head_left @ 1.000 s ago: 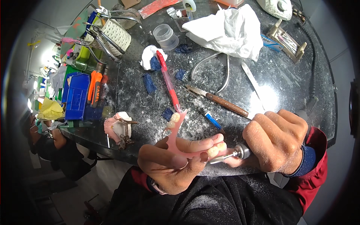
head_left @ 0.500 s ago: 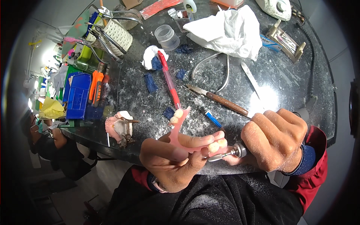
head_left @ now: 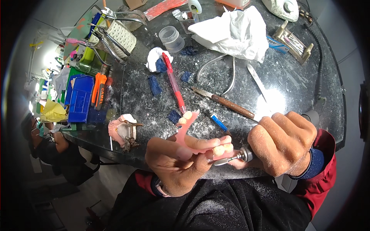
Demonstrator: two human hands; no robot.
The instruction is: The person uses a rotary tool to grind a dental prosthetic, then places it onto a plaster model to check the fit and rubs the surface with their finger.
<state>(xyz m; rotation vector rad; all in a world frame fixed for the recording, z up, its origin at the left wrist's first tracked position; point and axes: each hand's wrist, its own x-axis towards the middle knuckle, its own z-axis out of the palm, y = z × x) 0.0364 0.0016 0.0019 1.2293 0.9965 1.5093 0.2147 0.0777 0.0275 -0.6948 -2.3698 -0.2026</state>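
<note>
My left hand grips a pink partial denture between thumb and fingers. Cream-coloured teeth sit at both of its ends. In my right hand, a fist dusted with white powder, is a rotary handpiece; most of its body is hidden by the fingers. Its small disc lies right by the denture's near teeth, beside my left thumb. Whether disc and denture touch, I cannot tell. On the bench to the left rests a pink and white dental cast with metal parts.
Beyond my hands lie a red pen, a wooden-handled knife, a blue-ended tool and a metal spatula. Crumpled white cloth and a clear cup stand farther back. Orange-handled pliers rest by a blue box.
The denture's far end has shifted slightly to the right, and my left hand has turned a little with it. My right hand and the handpiece stay nearly in place.
</note>
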